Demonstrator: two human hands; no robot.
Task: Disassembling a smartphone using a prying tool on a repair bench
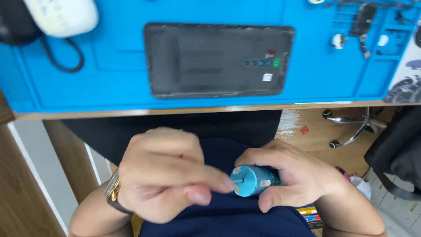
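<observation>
My right hand (298,177) is wrapped around a small blue metal screwdriver handle (258,181), held level over my lap with its end facing left. A thin bit sticks out of that end. My left hand (169,173), with a wristwatch (113,193) on the wrist, pinches the tip of the bit between thumb and forefinger. Both hands are below the desk edge, in front of my dark blue shirt.
A blue work mat (109,87) covers the desk, and on it lies a dark grey tablet back cover (219,59). A white device with a black cable (63,15) sits at the far left. Small parts and tools (364,26) lie in the mat's right compartments. A chair base (351,127) stands on the floor.
</observation>
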